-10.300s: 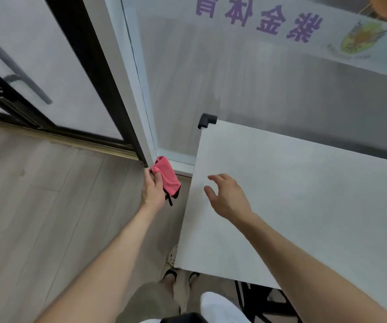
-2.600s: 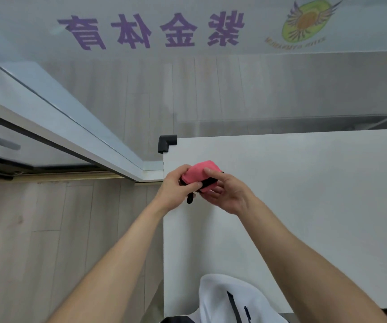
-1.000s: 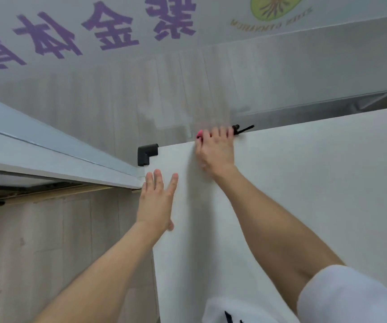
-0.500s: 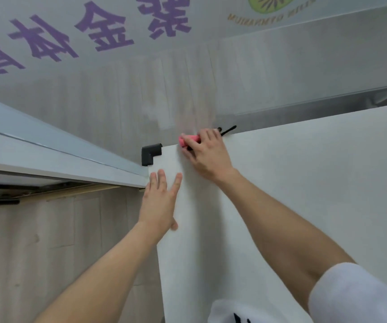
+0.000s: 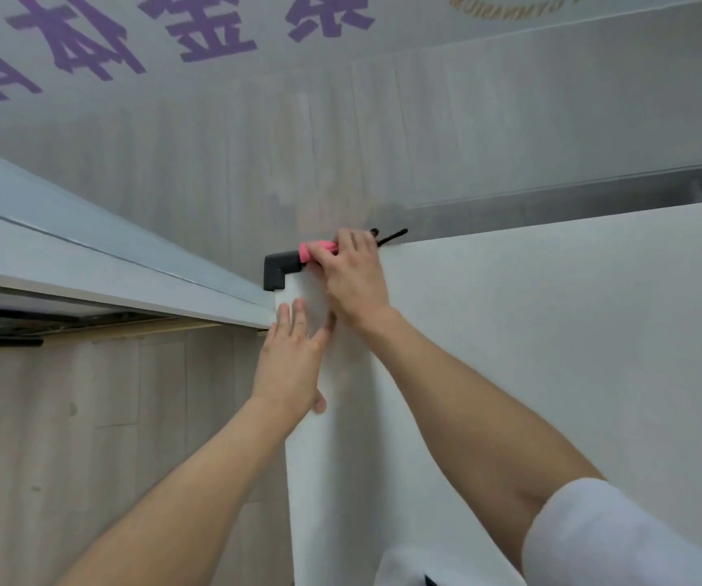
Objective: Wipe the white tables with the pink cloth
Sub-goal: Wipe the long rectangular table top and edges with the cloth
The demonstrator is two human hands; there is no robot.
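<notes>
A white table (image 5: 552, 353) fills the right half of the head view. My right hand (image 5: 351, 281) presses the folded pink cloth (image 5: 317, 249) flat against the table's far edge, close to the far left corner. Most of the cloth is hidden under the fingers; a black loop (image 5: 391, 237) sticks out on its right. My left hand (image 5: 292, 365) lies flat with straight fingers on the table's left edge, just behind the right wrist.
A black corner guard (image 5: 277, 270) caps the table's far left corner. A glass wall with purple lettering (image 5: 214, 40) stands right behind the table. A grey door frame (image 5: 108, 272) runs along the left, above pale wood flooring (image 5: 87, 437).
My right hand has slid the pink cloth leftward along the far edge, up to the black corner guard. My left hand has stayed flat on the left edge.
</notes>
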